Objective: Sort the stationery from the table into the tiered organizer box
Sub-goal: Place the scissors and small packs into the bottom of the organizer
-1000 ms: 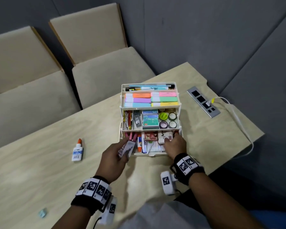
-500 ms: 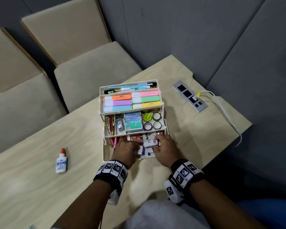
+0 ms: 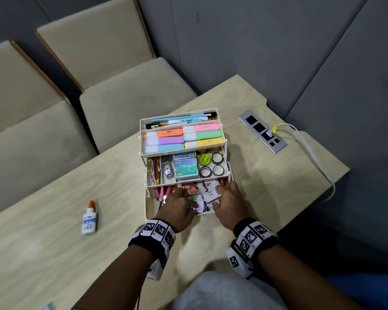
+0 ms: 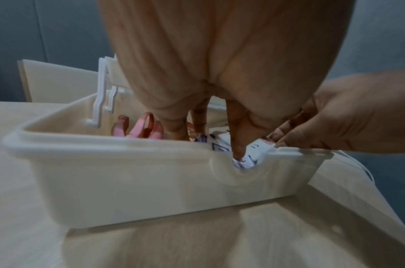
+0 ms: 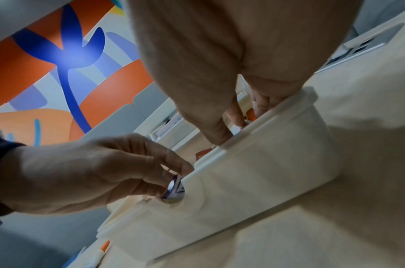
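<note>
The cream tiered organizer box [image 3: 225, 146] stands open on the table, with highlighters on top and staples and tape rolls in the middle tier. Both hands are in the bottom tier [image 4: 128, 181]. My left hand [image 3: 185, 199] pinches a white-and-purple packet [image 5: 173, 188] at the front notch, thumb [image 4: 239, 145] pressing down on it. My right hand [image 3: 218, 196] holds a white packet printed "Artline" [image 3: 207, 191] between thumb and fingers. Pink scissor handles [image 4: 141, 127] lie at the tier's left end. A white glue bottle [image 3: 89, 218] with an orange cap lies on the table to the left.
A metal socket panel [image 3: 262, 130] with a white cable [image 3: 311, 153] plugged in sits at the table's right. A small pale-blue item [image 3: 48, 306] lies at the near left edge. Beige padded seats [image 3: 126, 101] run behind the table.
My left hand has gone from the box's front edge down into the bottom tier with its packet. The right hand stays in the tier on the white packet.
</note>
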Available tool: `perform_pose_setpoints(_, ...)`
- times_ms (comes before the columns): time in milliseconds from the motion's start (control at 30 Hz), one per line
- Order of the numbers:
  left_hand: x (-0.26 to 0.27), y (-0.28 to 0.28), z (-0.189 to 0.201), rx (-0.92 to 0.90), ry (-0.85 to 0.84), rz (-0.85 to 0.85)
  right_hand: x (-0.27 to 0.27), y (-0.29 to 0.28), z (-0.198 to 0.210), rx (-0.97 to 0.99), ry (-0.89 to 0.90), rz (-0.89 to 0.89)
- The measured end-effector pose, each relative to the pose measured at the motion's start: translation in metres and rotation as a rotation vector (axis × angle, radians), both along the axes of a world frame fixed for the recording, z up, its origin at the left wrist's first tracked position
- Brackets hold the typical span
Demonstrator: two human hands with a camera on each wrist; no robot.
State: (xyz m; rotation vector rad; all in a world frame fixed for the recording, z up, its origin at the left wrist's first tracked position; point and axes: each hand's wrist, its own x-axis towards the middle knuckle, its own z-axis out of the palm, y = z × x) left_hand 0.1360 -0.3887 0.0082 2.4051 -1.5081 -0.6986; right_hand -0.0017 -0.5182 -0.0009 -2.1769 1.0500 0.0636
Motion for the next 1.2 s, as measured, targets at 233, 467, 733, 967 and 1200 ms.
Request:
perform_pose_setpoints(233, 0.0, 0.008, -0.003, 0.009, 0.087, 0.052, 0.015, 0.0, 0.007, -0.081, 0.036, 0.034)
perform_pose_setpoints(467, 0.006, 0.016, -0.009, -0.054, 0.129, 0.181, 0.007, 0.001, 0.003, -0.177, -0.086, 0.011)
perform_pose_setpoints(733, 0.011, 0.019, -0.007, -0.062, 0.162, 0.155, 0.003, -0.006, -0.01, -0.064, -0.32, -0.129)
perform_pose_setpoints(967, 0.003, 0.005, -0.006, -0.036, 0.129, 0.204, 0.007, -0.011, -0.011, 0.222, -0.402, -0.224)
perform_pose_setpoints(1200, 0.006, 0.009, -0.006, -0.074, 0.171, 0.319, 0.016, -0.004, -0.004, 0.051, -0.29, -0.064)
